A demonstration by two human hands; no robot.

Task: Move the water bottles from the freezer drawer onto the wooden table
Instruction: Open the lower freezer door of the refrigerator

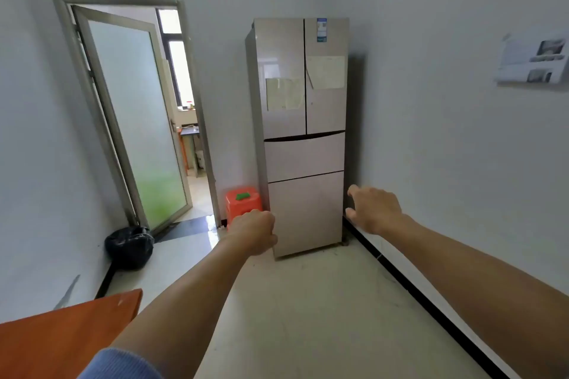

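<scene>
A tall beige fridge [303, 95] stands in the far corner with all doors and both lower drawers [304, 212] closed. No water bottles show. A corner of the orange-brown wooden table [61, 338] fills the lower left. Both arms stretch forward toward the fridge. My left hand [254, 231] hangs in front of the bottom drawer's left edge, fingers curled and hidden, nothing visible in it. My right hand [374, 209] floats by the fridge's lower right corner, fingers spread, holding nothing.
An orange plastic stool [243, 203] with a green object on top sits left of the fridge. A black rubbish bag [129, 246] lies by the left wall. A frosted glass door [135, 120] stands open. A paper holder [534, 58] hangs on the right wall.
</scene>
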